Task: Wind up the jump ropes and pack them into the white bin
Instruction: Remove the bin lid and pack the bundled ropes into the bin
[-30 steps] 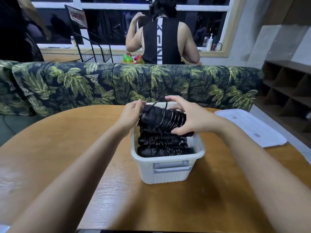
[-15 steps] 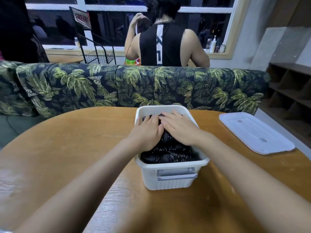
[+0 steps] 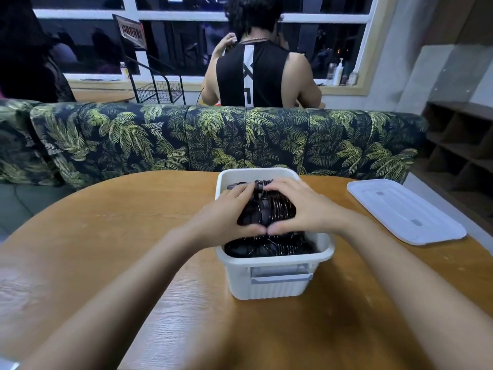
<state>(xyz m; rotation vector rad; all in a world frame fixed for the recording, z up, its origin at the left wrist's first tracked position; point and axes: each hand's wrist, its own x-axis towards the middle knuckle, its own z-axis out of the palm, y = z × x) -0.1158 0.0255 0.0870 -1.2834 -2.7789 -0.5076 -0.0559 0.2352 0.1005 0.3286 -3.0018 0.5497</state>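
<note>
White bin (image 3: 269, 287) sits on the wooden table (image 3: 133, 236) in front of you, with black wound jump ropes (image 3: 269, 248) packed inside. Your left hand (image 3: 226, 212) and right hand (image 3: 306, 209) cup the top bundle (image 3: 266, 212) from either side, fingers curled over it, thumb tips touching at its near edge. White lid (image 3: 405, 212) lies apart to the right; palm-print sofa (image 3: 186, 140) beyond, and a person (image 3: 256, 73) behind it, back turned.

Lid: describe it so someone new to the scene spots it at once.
Start at the round wooden table in front of the palm-print sofa. Right of the white bin, near the table's right edge, lies the lid. Unlike the deep bin, it is a flat white rounded rectangle, lying apart with nothing on it.
</note>
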